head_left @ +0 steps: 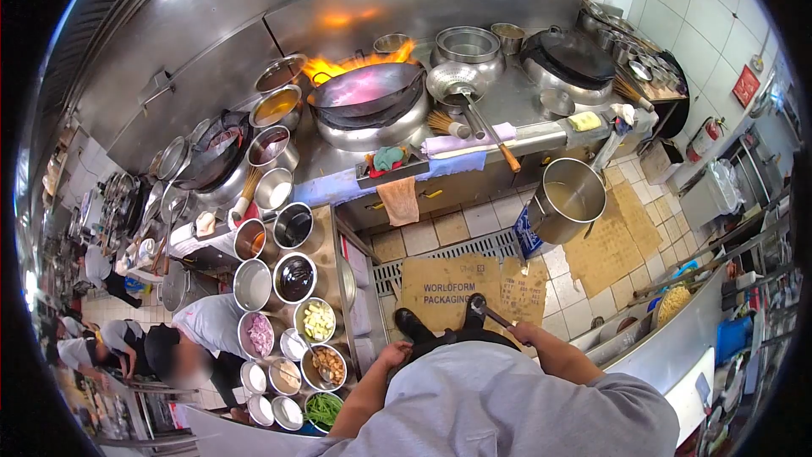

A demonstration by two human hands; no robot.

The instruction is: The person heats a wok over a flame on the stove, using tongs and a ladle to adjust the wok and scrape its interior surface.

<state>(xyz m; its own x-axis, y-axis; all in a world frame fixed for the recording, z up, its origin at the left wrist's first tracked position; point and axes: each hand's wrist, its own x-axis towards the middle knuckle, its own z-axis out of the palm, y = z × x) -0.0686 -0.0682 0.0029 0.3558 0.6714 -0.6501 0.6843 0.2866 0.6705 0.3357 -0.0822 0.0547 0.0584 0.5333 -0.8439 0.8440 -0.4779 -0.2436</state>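
Note:
My right hand is closed around the handle of a metal ladle, whose small shiny end lies over my right shoe. Beside my waist, my left hand has its fingers curled in; whatever they may hold is hidden. On the stove ahead, a wok has flames rising along its back rim and a pinkish glow inside. A wire strainer with a wooden handle rests across the stove's front edge. To my left stand metal pots of chopped onion, pale yellow chunks, browned pieces and greens.
Cardboard covers part of the tiled floor beside a drain grate. A tall pot stands at the stove's front right. Another person bends near the pots at left. A metal counter is at my right.

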